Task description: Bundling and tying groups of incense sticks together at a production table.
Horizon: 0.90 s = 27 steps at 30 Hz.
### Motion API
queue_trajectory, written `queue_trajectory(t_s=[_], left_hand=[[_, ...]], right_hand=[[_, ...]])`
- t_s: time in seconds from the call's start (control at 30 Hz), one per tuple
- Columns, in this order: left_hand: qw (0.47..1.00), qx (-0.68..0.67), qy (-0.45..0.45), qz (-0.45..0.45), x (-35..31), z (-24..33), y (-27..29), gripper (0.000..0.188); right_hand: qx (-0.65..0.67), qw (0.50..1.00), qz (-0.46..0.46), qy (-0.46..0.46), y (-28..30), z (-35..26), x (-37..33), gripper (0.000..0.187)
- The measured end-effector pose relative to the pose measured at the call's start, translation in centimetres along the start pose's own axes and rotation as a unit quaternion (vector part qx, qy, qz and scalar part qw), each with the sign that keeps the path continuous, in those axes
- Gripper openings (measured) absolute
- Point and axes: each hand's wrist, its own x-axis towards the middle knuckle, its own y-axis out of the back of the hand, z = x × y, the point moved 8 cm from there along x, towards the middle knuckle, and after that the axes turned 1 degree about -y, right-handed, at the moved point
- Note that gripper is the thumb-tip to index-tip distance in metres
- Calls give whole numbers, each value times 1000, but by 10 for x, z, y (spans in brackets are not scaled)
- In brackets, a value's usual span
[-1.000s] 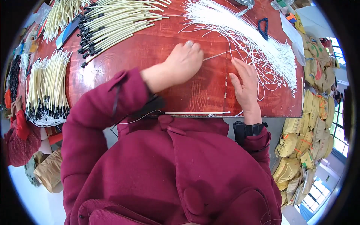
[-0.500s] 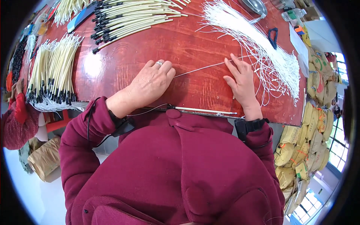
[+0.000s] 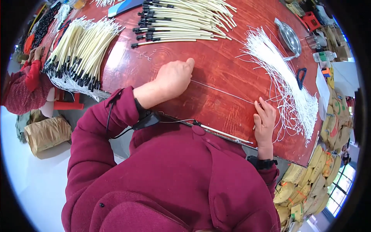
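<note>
A thin white string [image 3: 223, 91] stretches slantwise over the red table [image 3: 193, 98] between my two hands. My left hand [image 3: 174, 79] is closed in a fist around its left end, the knuckles up. By the string's other end, my right hand [image 3: 265, 123] rests on the table, fingers stretched and thumb apart; whether a fingertip presses the string down cannot be made out. Along the near table edge lies one pale rod [image 3: 228, 134] with a black end piece, from which a thin white cord runs left. A large bundle of loose white strings [image 3: 284, 73] lies right of my right hand.
Pale rods with black ends lie in a pile [image 3: 185, 21] at the far side and in an upright-looking bunch [image 3: 83, 50] at left. A metal dish [image 3: 289, 38] and a plastic bottle [image 3: 324, 56] stand far right. Another person's red sleeve [image 3: 33, 75] shows at left.
The view has swung, shifting the table contents right. My left hand has curled into a tighter fist and turned knuckles up. The string between my hands now slopes down to the right.
</note>
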Motion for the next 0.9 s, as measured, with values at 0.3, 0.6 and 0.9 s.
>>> queue_trajectory(t_s=[0.3, 0.6, 0.9], left_hand=[[960, 168, -103, 197, 66, -36, 34, 12], [927, 281, -175, 178, 61, -24, 31, 12], [964, 16, -184, 189, -6, -9, 66, 8]], right_hand=[[14, 1000, -1, -4, -3, 0, 0, 40], [25, 999, 24, -20, -2, -2, -2, 37], [14, 999, 31, -13, 1, 1, -4, 35]])
